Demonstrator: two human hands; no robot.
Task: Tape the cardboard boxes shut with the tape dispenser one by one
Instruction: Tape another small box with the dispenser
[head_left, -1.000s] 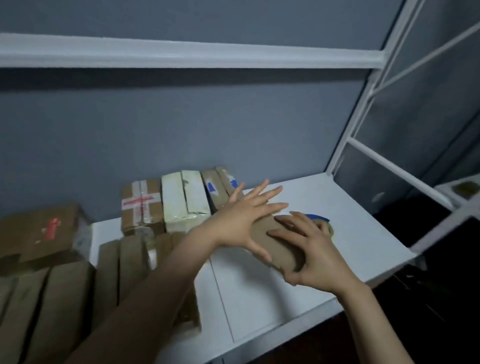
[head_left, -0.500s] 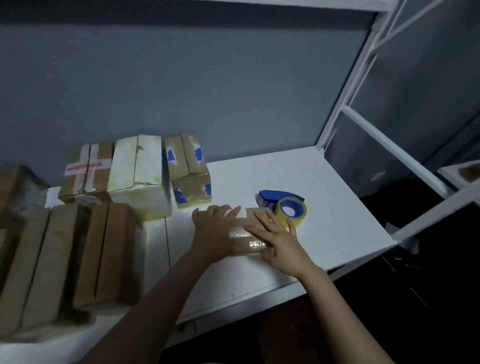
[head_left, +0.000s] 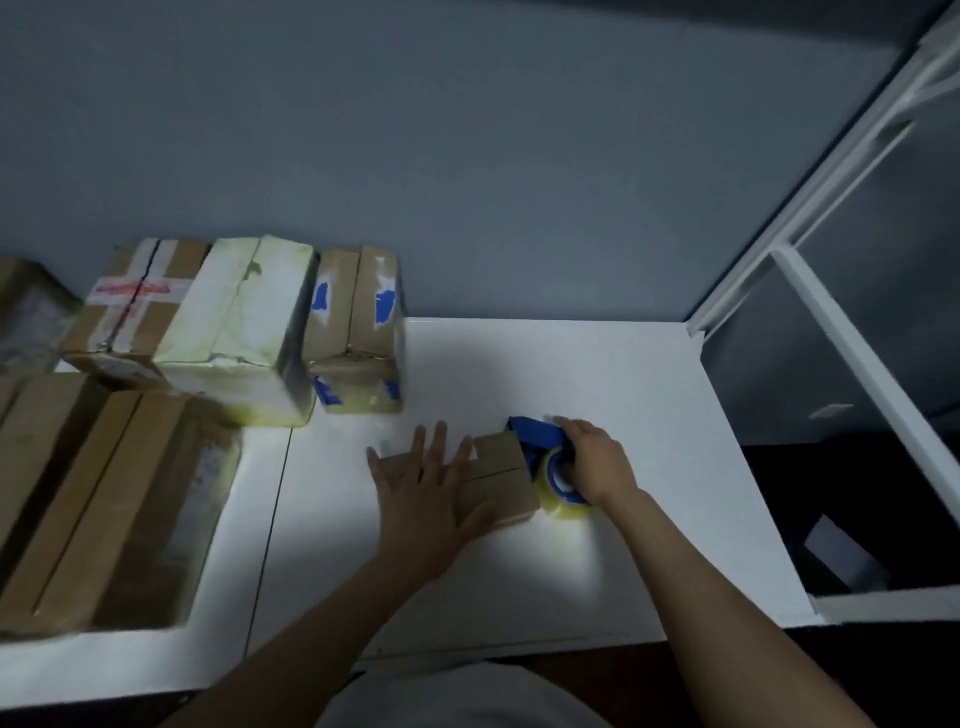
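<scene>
Surface: white shelf (head_left: 623, 384) against a grey wall (head_left: 467, 156).
Box: small cardboard box (head_left: 501, 475) lies flaps-down mid-shelf.
Left: my left hand (head_left: 423, 499) presses its left half, fingers straight and spread.
Right: my right hand (head_left: 597, 462) curls round the blue tape dispenser (head_left: 537, 432), touching the box's right end.
Others: taped boxes (head_left: 358, 332) behind-left of it.
</scene>
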